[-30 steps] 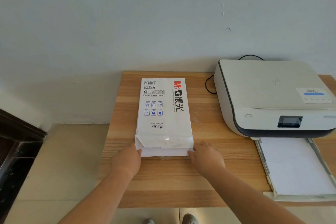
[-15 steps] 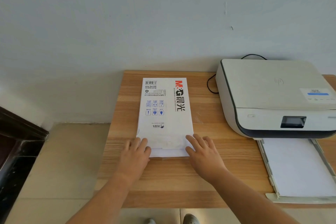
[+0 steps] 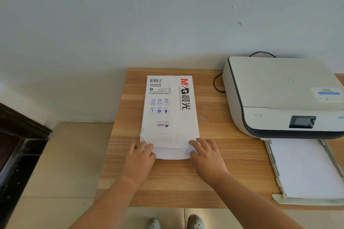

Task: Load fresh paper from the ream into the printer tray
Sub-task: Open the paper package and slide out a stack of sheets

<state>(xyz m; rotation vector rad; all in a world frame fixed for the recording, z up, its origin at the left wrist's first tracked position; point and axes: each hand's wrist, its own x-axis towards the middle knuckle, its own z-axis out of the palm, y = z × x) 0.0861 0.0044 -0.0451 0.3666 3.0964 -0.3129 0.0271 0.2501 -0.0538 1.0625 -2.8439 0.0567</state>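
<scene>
A white paper ream (image 3: 169,109) in a printed wrapper lies lengthwise on the wooden table (image 3: 232,154), left of the white printer (image 3: 279,95). The wrapper's near end is open and a stack of sheets (image 3: 173,153) sticks out with a bowed edge. My left hand (image 3: 140,160) grips the ream's near left corner, fingers curled on top. My right hand (image 3: 206,156) holds the near right corner, fingers spread over the wrapper and thumb against the sheets. The printer's paper tray (image 3: 273,165) is pulled out toward me with white paper lying in it.
A black cable (image 3: 216,83) loops on the table between ream and printer, near the wall. The table's left edge drops to a tiled floor (image 3: 65,163). A dark wooden frame (image 3: 16,145) stands at far left. My shoes (image 3: 175,223) show below the table's front edge.
Both hands went from the ream's end face up onto its near corners. Slightly more of the sheets shows beyond the wrapper. The ream and printer have stayed in place.
</scene>
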